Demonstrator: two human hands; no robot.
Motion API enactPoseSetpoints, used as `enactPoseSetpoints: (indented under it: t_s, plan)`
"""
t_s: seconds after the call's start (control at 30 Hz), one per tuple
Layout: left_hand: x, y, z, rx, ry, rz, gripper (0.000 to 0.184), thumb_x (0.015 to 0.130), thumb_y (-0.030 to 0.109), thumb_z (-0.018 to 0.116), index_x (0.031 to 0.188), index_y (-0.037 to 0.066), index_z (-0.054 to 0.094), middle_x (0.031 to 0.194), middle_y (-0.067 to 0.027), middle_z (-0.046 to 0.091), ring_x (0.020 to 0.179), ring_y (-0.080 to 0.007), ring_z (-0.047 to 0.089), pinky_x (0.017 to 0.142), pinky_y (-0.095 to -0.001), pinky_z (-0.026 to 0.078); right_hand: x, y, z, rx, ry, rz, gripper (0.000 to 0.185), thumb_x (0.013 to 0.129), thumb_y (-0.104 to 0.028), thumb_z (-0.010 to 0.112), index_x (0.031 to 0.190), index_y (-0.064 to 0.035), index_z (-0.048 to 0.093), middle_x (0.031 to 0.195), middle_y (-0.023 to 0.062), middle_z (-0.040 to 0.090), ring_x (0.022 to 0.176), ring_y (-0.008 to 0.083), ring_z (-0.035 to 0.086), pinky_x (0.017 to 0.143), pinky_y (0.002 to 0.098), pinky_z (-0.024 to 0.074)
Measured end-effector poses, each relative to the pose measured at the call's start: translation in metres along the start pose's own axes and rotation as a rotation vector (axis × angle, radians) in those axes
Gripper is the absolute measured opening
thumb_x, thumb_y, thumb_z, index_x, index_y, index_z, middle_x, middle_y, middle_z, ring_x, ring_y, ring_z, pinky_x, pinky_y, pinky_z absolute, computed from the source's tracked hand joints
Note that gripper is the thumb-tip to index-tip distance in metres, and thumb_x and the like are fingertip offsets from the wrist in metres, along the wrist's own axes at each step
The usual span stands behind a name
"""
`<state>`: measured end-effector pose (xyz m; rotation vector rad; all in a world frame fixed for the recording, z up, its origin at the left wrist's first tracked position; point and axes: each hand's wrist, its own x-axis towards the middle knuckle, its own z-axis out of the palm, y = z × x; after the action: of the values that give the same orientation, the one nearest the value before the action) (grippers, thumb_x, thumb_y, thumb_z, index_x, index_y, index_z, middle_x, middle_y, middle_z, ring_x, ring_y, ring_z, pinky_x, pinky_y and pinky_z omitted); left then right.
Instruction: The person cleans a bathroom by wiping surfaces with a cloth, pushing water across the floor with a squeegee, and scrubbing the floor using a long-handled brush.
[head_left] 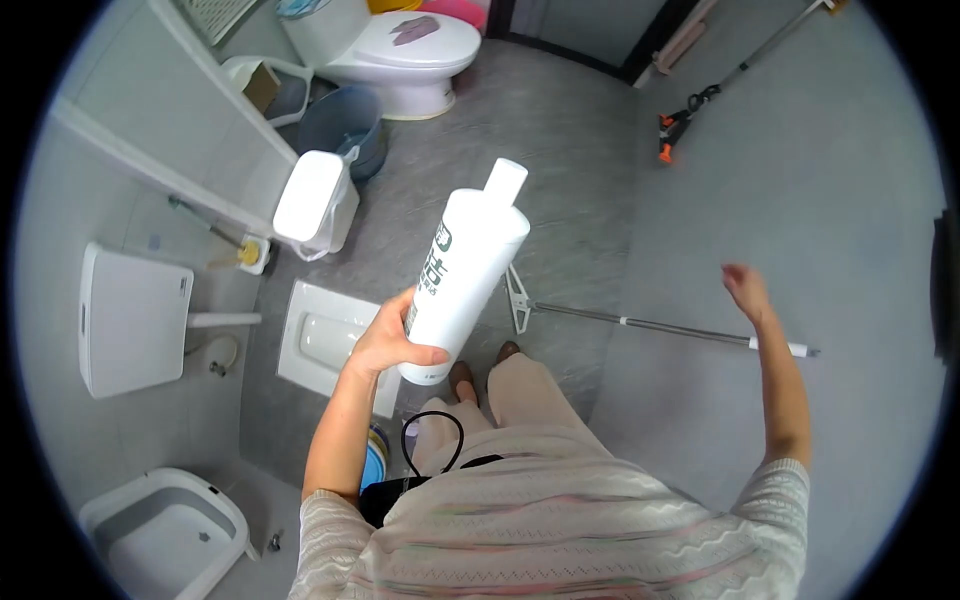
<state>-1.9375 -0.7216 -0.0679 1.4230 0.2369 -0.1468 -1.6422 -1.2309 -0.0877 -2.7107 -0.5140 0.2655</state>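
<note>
A large white bottle (465, 270) with dark green lettering and a white cap is held up in front of my body, tilted to the right. My left hand (388, 337) is wrapped round its lower part, the thumb across the front. Out to the right, my right hand (745, 290) is raised away from the bottle, its fingers curled together; nothing shows in them. Below that hand a long-handled tool (640, 322) with a white triangular head leans across the floor and wall.
A squat toilet (300, 345) lies left of my feet, with a cistern (135, 320) beyond. Further up are a white bin (312, 195), a dark bucket (345, 125) and a toilet (425, 45). A basin (230, 515) sits lower left; a mop (740, 70) hangs upper right.
</note>
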Motion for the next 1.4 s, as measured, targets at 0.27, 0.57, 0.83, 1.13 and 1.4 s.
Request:
enactPoseSetpoints:
  t_s: [0.27,0.57,0.83,1.13,1.4]
  plan:
    - [0.053,0.013,0.046,0.099,-0.115,-0.012,0.075,0.048,0.021,0.080,0.113,0.000,0.050,0.103,-0.0080,0.057,0.095,-0.0168,0.054,0.086,-0.0298,0.040,0.040,-0.309,-0.078,0.358,-0.247,-0.611,0.033,0.076,-0.012,0.060,0.107,-0.0013,0.057,0.091,0.0094,0.063,0.076,0.0135,0.061,0.066,0.0264,0.0488]
    - [0.067,0.007,0.061,0.216,-0.169,-0.043,0.073,0.047,0.015,0.080,0.113,0.002,0.052,0.102,-0.0059,0.057,0.094,-0.0153,0.053,0.086,-0.0288,0.040,0.049,-0.291,-0.070,0.024,-0.341,-0.683,0.023,0.068,-0.007,0.059,0.089,0.0026,0.060,0.071,0.0171,0.061,0.066,0.0296,0.059,0.062,0.0357,0.0475]
    - [0.083,0.009,0.084,0.421,-0.188,-0.029,0.073,0.048,0.024,0.077,0.114,0.004,0.051,0.100,-0.0106,0.060,0.093,-0.0204,0.057,0.083,-0.0305,0.043,0.040,-0.253,-0.052,-0.127,-0.219,-0.669,0.022,0.065,-0.001,0.055,0.087,0.0014,0.057,0.081,0.0163,0.058,0.070,0.0317,0.057,0.063,0.0363,0.0471]
    - [0.101,0.001,0.099,0.450,-0.268,-0.025,0.075,0.049,0.027,0.075,0.116,0.004,0.049,0.102,-0.0130,0.059,0.094,-0.0232,0.057,0.083,-0.0316,0.044,0.040,-0.228,-0.054,-0.081,-0.221,-0.589,0.023,0.066,0.002,0.053,0.088,0.0031,0.056,0.079,0.0167,0.057,0.069,0.0313,0.056,0.062,0.0369,0.0459]
    - [0.110,0.005,0.111,0.472,-0.289,-0.020,0.076,0.049,0.025,0.074,0.117,0.004,0.048,0.103,-0.0133,0.059,0.095,-0.0232,0.057,0.083,-0.0314,0.044,0.038,-0.215,-0.060,0.077,-0.213,-0.433,0.020,0.069,0.003,0.050,0.087,0.0030,0.057,0.076,0.0161,0.058,0.065,0.0275,0.057,0.060,0.0347,0.0451]
